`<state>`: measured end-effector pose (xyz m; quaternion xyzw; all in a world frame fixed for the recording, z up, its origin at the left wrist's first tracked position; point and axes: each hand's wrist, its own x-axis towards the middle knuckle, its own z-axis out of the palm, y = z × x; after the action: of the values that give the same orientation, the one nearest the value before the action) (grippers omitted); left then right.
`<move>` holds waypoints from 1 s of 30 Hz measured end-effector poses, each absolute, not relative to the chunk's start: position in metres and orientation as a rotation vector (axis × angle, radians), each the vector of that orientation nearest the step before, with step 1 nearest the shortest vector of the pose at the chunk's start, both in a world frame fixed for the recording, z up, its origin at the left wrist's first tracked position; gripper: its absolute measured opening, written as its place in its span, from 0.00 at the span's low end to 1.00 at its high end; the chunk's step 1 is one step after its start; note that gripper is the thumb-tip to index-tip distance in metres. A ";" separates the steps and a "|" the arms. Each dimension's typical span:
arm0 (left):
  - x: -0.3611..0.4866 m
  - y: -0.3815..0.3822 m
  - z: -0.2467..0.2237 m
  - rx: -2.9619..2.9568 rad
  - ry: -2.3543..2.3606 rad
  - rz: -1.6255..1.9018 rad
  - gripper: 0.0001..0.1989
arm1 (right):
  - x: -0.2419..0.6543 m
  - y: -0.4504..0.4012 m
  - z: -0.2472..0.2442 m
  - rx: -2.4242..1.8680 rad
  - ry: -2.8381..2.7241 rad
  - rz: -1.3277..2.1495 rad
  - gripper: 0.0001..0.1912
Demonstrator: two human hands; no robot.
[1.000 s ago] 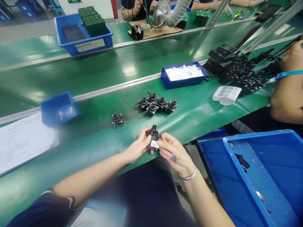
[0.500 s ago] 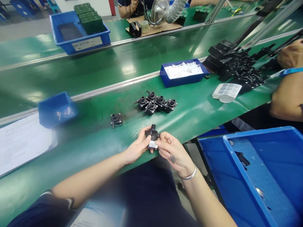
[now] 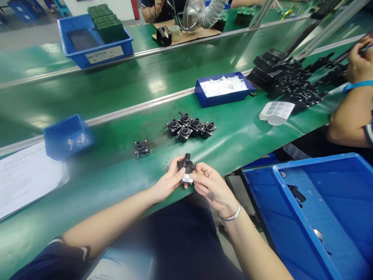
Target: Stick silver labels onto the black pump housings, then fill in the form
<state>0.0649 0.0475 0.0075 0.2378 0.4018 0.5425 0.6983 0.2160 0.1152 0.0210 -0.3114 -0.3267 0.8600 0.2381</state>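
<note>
in the head view, the left hand (image 3: 166, 186) holds the black part (image 3: 187, 165) at lower centre, above the near edge of the green surface (image 3: 122, 182); the right hand (image 3: 215, 189) grips its right side narrowly, fingertips at the white label (image 3: 187, 178). the step in hand seems to be seating or smoothing that label, which calls for light, even pressure. the part is dark, stubby, its round spout pointing up.

Bright, cool light is falling across the scene, leaving white glare on the green table (image 3: 116, 171) and the green surface behind it. Blur is softening the small blue bin (image 3: 60, 142) and the paper (image 3: 26, 179), while the black parts (image 3: 185, 131) are showing fairly crisply.
</note>
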 end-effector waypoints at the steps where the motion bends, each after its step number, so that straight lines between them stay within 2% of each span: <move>1: 0.065 0.047 0.007 0.526 0.893 1.210 0.26 | 0.216 0.115 0.021 -0.851 -0.892 2.356 0.18; 23: 0.067 0.047 0.010 0.543 0.913 1.214 0.28 | 0.215 0.114 0.027 -0.889 -0.927 2.327 0.17; 30: 0.067 0.048 0.006 0.596 0.925 1.274 0.23 | 0.214 0.112 0.036 -0.989 -0.985 2.210 0.18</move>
<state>0.0670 0.0479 0.0056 0.2640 0.4097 0.5644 0.6663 0.2144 0.1122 0.0358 -0.3651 -0.3637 0.8162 0.2611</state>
